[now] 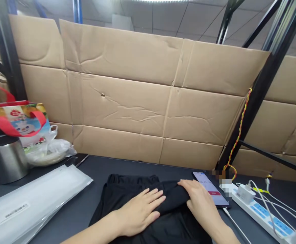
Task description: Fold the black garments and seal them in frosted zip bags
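Observation:
A black garment [173,223], its exact kind unclear, lies partly folded on the dark table in front of me, with a gathered band along its far left edge. My left hand [140,211] rests flat on the fabric with its fingers stretched out. At the garment's right side, my right hand [200,203] grips a folded-over edge of the cloth, fingers on top and thumb tucked low. The garment's near end runs out of the bottom of the view.
White plastic packages [43,200] with a barcode label lie at left, near a steel mug [7,159], a clear plastic bag [51,150] and a colourful gift bag [31,118]. Right of the garment are a lit phone [211,189] and a power strip [259,211] with cables. Cardboard [127,95] walls the back.

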The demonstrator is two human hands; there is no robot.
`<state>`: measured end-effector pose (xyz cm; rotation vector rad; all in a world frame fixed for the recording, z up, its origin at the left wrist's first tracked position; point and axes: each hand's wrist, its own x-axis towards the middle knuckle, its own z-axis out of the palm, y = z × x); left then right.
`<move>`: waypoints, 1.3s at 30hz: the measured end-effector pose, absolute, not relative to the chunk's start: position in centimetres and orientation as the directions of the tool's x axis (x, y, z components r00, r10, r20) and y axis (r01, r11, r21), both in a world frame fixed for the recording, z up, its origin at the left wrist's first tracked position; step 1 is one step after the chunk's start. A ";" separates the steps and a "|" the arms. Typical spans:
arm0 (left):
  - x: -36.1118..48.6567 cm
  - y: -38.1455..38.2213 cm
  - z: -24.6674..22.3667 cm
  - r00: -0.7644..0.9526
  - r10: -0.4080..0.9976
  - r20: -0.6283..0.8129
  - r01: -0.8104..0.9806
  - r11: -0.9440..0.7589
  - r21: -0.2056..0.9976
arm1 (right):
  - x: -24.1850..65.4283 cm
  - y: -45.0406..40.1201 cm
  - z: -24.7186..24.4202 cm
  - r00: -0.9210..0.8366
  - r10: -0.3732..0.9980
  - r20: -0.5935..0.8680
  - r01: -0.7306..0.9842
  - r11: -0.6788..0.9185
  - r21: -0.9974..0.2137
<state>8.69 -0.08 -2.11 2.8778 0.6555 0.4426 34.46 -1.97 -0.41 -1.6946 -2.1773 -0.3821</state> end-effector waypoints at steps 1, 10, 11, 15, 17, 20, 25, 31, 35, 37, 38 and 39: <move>8.6 -0.1 -2.1 0.860 0.445 0.251 0.399 -0.892 0.214 | 34.0 -1.9 0.0 -0.211 0.850 0.483 0.974 0.226 0.027; 8.8 -0.8 -2.0 0.807 0.490 0.330 0.461 -0.872 0.165 | 26.6 -1.1 -0.1 -0.249 0.795 0.553 0.931 0.354 -0.092; 8.4 -1.2 -1.8 0.800 0.497 0.336 0.473 -0.867 0.156 | 26.3 -1.2 -0.5 -0.284 0.827 0.486 0.911 0.390 -0.131; 5.2 -2.8 -0.8 0.803 0.515 0.300 0.506 -0.855 0.115 | 26.6 -2.1 -1.5 -0.459 0.842 0.284 0.819 0.525 -0.233; 2.9 -3.5 -0.5 0.794 0.553 0.254 0.554 -0.829 0.075 | 26.9 -2.5 -1.4 -0.496 0.832 0.248 0.794 0.550 -0.258; -0.4 -4.3 -0.4 0.739 0.628 0.244 0.644 -0.765 0.018 | 27.3 -2.6 -0.7 -0.464 0.838 0.288 0.775 0.542 -0.325; -4.7 -4.6 -1.6 0.678 0.657 0.330 0.701 -0.713 -0.022 | 28.7 -2.2 0.6 -0.021 0.951 0.308 0.889 0.158 -0.429; -5.8 -4.9 -2.8 0.546 0.716 0.435 0.771 -0.633 0.074 | 28.6 -2.5 0.2 -0.020 0.985 0.174 0.934 0.080 -0.348; -4.9 -5.4 -2.2 0.559 0.710 0.429 0.747 -0.656 0.112 | 28.0 -2.0 0.3 -0.069 0.967 0.247 0.877 0.177 -0.447; -4.1 -5.5 -1.8 0.568 0.702 0.429 0.738 -0.665 0.113 | 28.3 -1.7 0.7 -0.066 0.959 0.274 0.829 0.206 -0.520; -3.5 -5.4 -1.7 0.575 0.698 0.426 0.731 -0.672 0.115 | 28.6 -1.5 0.8 -0.050 0.961 0.272 0.799 0.202 -0.567; -2.9 -5.3 -1.7 0.587 0.694 0.416 0.721 -0.682 0.120 | 29.0 -1.2 0.9 -0.034 0.964 0.262 0.768 0.193 -0.611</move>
